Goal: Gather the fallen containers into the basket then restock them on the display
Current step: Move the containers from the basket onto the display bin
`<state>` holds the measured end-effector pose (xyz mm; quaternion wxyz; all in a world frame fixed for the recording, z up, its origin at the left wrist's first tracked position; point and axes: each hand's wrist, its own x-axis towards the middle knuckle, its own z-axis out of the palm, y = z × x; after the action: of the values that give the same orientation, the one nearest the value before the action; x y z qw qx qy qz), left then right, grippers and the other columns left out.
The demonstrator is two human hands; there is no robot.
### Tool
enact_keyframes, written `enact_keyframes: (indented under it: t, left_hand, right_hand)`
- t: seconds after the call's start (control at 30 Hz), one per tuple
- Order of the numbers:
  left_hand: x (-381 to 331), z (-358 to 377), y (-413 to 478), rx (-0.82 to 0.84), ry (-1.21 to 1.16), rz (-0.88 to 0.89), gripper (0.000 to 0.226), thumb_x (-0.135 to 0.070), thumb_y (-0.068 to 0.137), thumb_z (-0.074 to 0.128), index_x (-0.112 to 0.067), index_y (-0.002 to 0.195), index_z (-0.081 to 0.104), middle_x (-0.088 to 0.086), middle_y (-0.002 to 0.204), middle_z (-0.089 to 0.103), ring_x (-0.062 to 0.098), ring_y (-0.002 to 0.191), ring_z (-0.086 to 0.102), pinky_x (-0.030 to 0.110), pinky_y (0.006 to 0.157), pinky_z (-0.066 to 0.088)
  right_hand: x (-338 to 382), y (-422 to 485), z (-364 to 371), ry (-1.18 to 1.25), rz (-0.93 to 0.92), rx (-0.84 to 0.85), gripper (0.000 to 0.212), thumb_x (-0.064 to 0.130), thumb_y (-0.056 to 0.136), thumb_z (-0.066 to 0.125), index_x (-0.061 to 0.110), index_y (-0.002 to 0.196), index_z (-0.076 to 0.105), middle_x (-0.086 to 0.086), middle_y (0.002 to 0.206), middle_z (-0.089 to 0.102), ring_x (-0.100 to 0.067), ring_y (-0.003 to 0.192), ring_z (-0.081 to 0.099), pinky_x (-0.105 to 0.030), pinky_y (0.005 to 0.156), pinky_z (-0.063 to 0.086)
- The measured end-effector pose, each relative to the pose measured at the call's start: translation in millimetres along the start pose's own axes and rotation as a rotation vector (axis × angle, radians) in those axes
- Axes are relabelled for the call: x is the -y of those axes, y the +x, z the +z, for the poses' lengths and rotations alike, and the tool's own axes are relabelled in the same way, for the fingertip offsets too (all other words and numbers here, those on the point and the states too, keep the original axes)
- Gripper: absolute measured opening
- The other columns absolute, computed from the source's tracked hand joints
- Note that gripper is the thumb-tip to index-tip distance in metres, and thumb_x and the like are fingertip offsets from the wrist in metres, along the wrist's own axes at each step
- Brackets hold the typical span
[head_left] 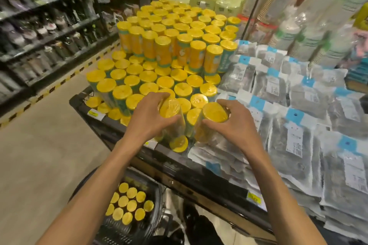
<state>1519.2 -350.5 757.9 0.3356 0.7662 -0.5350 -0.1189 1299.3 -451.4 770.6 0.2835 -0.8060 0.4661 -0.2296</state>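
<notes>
At the display's (111,125) front edge, the left hand (149,123) gripped one yellow-lidded container (170,108), fingers and thumb curled round its top. The right hand (231,125) gripped a second container (215,112) the same way, just beside the first. Both were tilted slightly among the front row. Stocked containers (179,32) filled the display's left half in two tiers, several dozen in all, too many and too blurred to count exactly. One low container (178,144) sat at the rim, between the wrists. Down on the floor (39,155), below the left forearm, the basket (127,232) held eleven loose containers (131,205) that could be counted, lids up. Grey packets (294,141) with blue headers lay in overlapping stacks on the display's right half, reaching the stocked containers. Dark shelves (49,45) lined the aisle's left side.
</notes>
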Motion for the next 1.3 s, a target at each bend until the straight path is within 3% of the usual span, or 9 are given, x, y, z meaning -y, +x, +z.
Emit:
enact_keyframes:
  t: [0.17, 0.27, 0.37, 0.57, 0.73, 0.93, 1.17, 1.3]
  left_hand:
    - [6, -3, 42, -0.006, 0.093, 0.01, 0.074, -0.054, 0.074, 0.076, -0.024, 0.136, 0.05, -0.002, 0.131, 0.053, 0.019, 0.122, 0.049, 0.039, 0.095, 0.046]
    - [11, -1, 74, 0.062, 0.189, 0.056, 0.074, -0.058, 0.072, 0.075, -0.025, 0.133, 0.049, -0.004, 0.128, 0.053, 0.017, 0.118, 0.049, 0.034, 0.089, 0.044]
    - [12, -4, 116, 0.135, 0.245, 0.084, 0.076, -0.06, 0.071, 0.075, -0.023, 0.132, 0.05, -0.003, 0.127, 0.053, 0.018, 0.116, 0.05, 0.031, 0.087, 0.041]
    - [14, -2, 212, 0.28, 0.342, 0.119, 0.079, -0.053, 0.068, 0.082, -0.02, 0.132, 0.05, 0.003, 0.123, 0.049, 0.022, 0.114, 0.048, 0.031, 0.081, 0.037]
    - [20, 2, 278, 0.356, 0.395, 0.15, 0.078, -0.048, 0.069, 0.083, -0.021, 0.134, 0.049, 0.004, 0.12, 0.05, 0.023, 0.111, 0.048, 0.034, 0.084, 0.041]
    - [25, 15, 324, 0.435, 0.598, 0.26, 0.077, -0.056, 0.069, 0.08, -0.023, 0.132, 0.049, 0.0, 0.121, 0.056, 0.023, 0.106, 0.055, 0.04, 0.078, 0.05]
    - [34, 21, 352, 0.496, 0.628, 0.301, 0.077, -0.05, 0.071, 0.081, -0.022, 0.135, 0.049, 0.003, 0.121, 0.058, 0.025, 0.106, 0.057, 0.041, 0.08, 0.051]
    - [33, 25, 360, 0.495, 0.641, 0.328, 0.077, -0.046, 0.072, 0.082, -0.021, 0.136, 0.048, 0.003, 0.122, 0.056, 0.026, 0.104, 0.058, 0.041, 0.078, 0.051]
  right_hand:
    - [3, 62, 5, -0.071, -0.047, 0.073, 0.085, 0.057, 0.066, 0.082, 0.021, 0.137, 0.055, 0.001, 0.135, 0.056, -0.019, 0.123, 0.053, -0.038, 0.1, 0.046]
    - [10, 100, 5, -0.091, -0.092, 0.114, 0.085, 0.054, 0.067, 0.083, 0.018, 0.138, 0.054, 0.0, 0.135, 0.057, -0.02, 0.122, 0.054, -0.035, 0.094, 0.046]
    - [17, 138, 2, -0.097, -0.148, 0.178, 0.067, 0.045, 0.07, 0.085, 0.016, 0.125, 0.062, -0.001, 0.123, 0.064, -0.02, 0.111, 0.059, -0.028, 0.078, 0.041]
    - [2, 221, 15, -0.225, -0.188, 0.291, 0.08, 0.056, 0.064, 0.083, 0.018, 0.131, 0.058, -0.003, 0.126, 0.06, -0.022, 0.112, 0.058, -0.04, 0.086, 0.052]
    - [-16, 270, 34, -0.262, -0.189, 0.317, 0.067, 0.065, 0.052, 0.073, 0.025, 0.103, 0.059, 0.003, 0.1, 0.06, -0.017, 0.089, 0.059, -0.036, 0.065, 0.05]
    - [-10, 302, 48, -0.293, -0.184, 0.296, 0.075, 0.043, 0.065, 0.085, 0.015, 0.128, 0.053, -0.005, 0.122, 0.049, -0.022, 0.109, 0.051, -0.032, 0.076, 0.043]
    - [-6, 323, 56, -0.322, -0.157, 0.294, 0.075, 0.038, 0.07, 0.084, 0.011, 0.131, 0.052, -0.01, 0.126, 0.047, -0.027, 0.11, 0.053, -0.037, 0.085, 0.049]
    - [-6, 326, 53, -0.315, -0.125, 0.262, 0.069, 0.041, 0.07, 0.083, 0.012, 0.126, 0.056, -0.01, 0.123, 0.049, -0.027, 0.108, 0.054, -0.036, 0.08, 0.047]
